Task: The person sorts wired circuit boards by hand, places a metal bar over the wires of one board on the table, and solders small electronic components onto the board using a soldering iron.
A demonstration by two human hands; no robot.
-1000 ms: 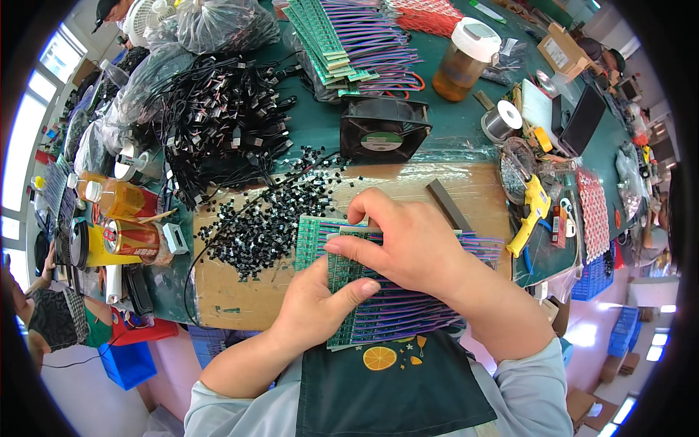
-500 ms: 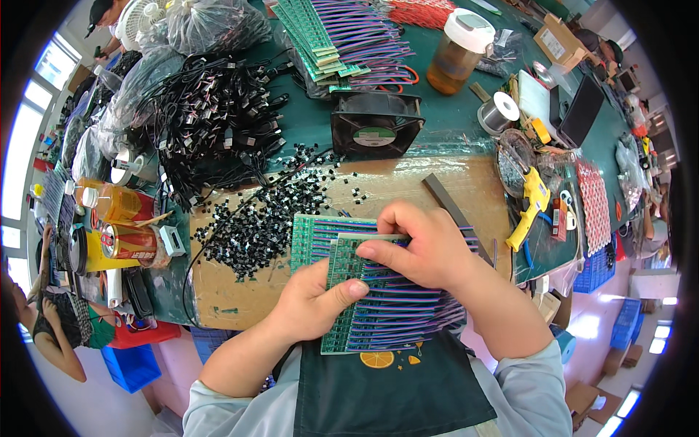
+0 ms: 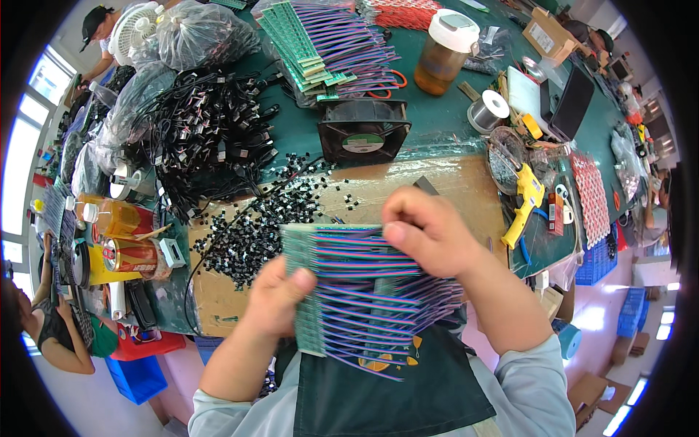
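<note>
Both hands hold a stack of green circuit strips with purple, red and blue wire tails (image 3: 349, 291), lifted off the cardboard mat (image 3: 459, 191) toward my chest. My left hand (image 3: 275, 297) grips the stack's left edge with the thumb on top. My right hand (image 3: 429, 229) pinches the wires near the stack's upper right. A heap of small black connectors (image 3: 255, 226) lies on the mat just beyond the stack.
A black square fan (image 3: 362, 131) stands behind the mat. More wired green strips (image 3: 320, 44) lie at the back, tangled black cables (image 3: 196, 131) at the left. A yellow glue gun (image 3: 523, 204) lies right; cans and jars (image 3: 124, 255) stand left. Another person (image 3: 51, 328) sits at far left.
The stack of wired strips lay pressed flat on the mat under both hands; now both hands have lifted it and drawn it toward my body.
</note>
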